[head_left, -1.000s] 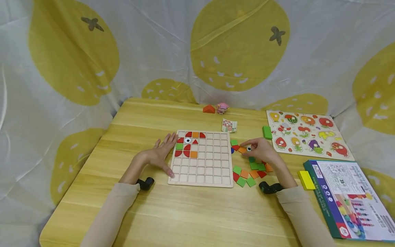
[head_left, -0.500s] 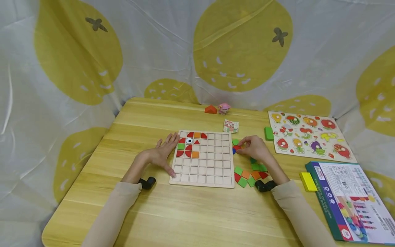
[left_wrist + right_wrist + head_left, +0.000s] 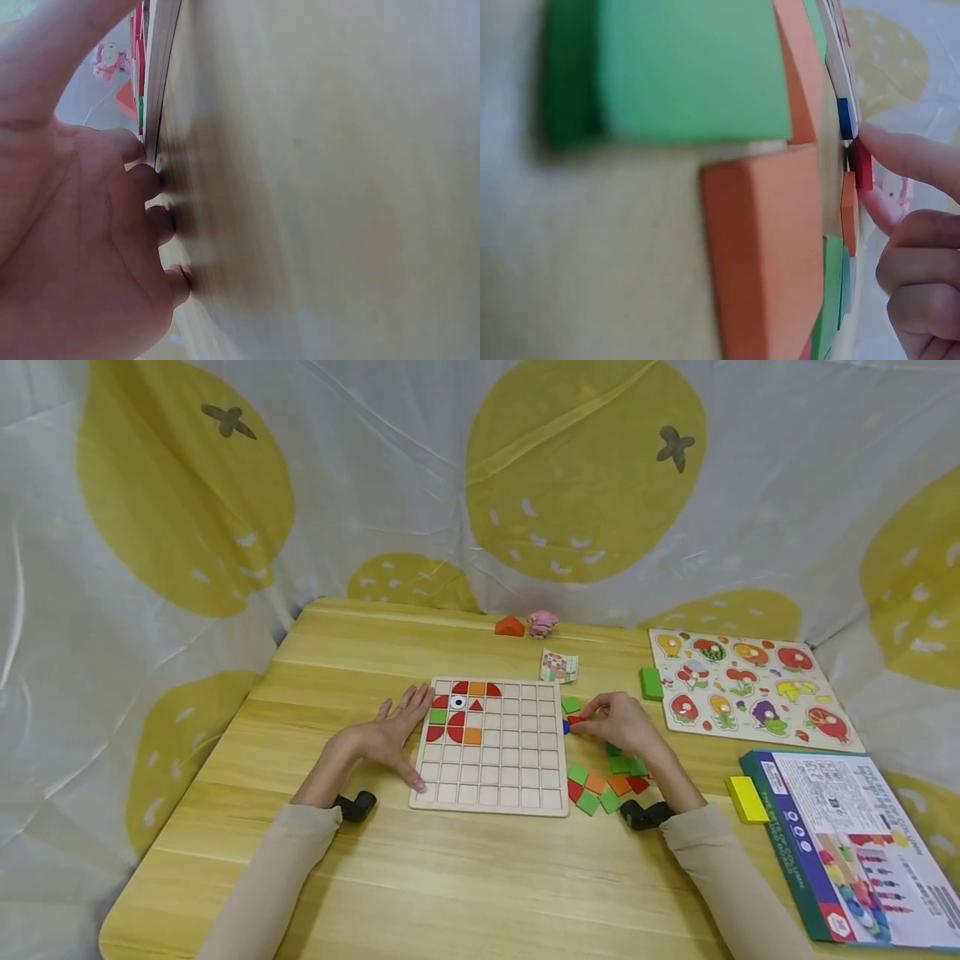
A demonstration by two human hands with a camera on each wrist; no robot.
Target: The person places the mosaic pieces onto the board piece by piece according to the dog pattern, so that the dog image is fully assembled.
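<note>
A wooden grid board (image 3: 517, 756) lies flat, with red, orange and green tiles and an eye tile (image 3: 457, 702) in its upper left squares. At the board's left edge my left hand (image 3: 386, 739) is spread, its thumb on the lower left corner. Its fingertips (image 3: 180, 283) touch the tabletop and board edge in the left wrist view. Just right of the board, my right hand (image 3: 621, 722) pinches a red tile (image 3: 863, 166) between thumb and index finger. A blue piece (image 3: 845, 118) is close by, against the board's side.
Loose green tiles (image 3: 587, 802) and orange tiles (image 3: 596, 782) lie right of the board. Behind it are a small pattern card (image 3: 559, 666), a red triangular block (image 3: 510, 626) and a pink figurine (image 3: 542, 623). A fruit puzzle (image 3: 738, 672) and a box (image 3: 847, 835) stand right.
My right hand has moved left from the orange and eye tiles to the red tile beside the board, and now pinches it, slightly raised. My left hand stays on the board's edge.
</note>
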